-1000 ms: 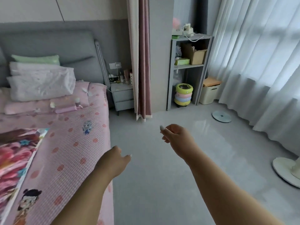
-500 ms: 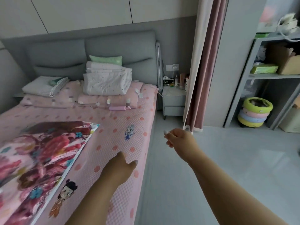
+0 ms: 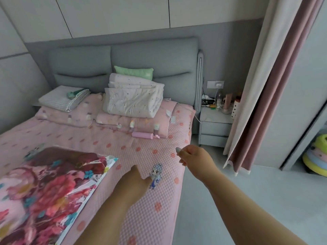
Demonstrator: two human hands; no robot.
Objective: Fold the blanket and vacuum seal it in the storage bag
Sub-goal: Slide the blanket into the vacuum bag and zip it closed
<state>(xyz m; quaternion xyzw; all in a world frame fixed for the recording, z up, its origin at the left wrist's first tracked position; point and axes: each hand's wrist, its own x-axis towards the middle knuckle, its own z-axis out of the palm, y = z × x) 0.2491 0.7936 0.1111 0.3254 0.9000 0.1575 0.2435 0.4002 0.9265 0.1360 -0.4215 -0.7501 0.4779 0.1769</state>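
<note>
View swung from floor to pink quilted bed (image 3: 141,149); floral blanket in glossy clear bag (image 3: 49,188) entered near left. Left hand (image 3: 132,184), right hand (image 3: 192,156): loosely curled, empty.

Soft, even daylight fills my view; glare glints off the glossy clear plastic bag (image 3: 99,163) at near left, and wide-angle bending curves the edges.
</note>
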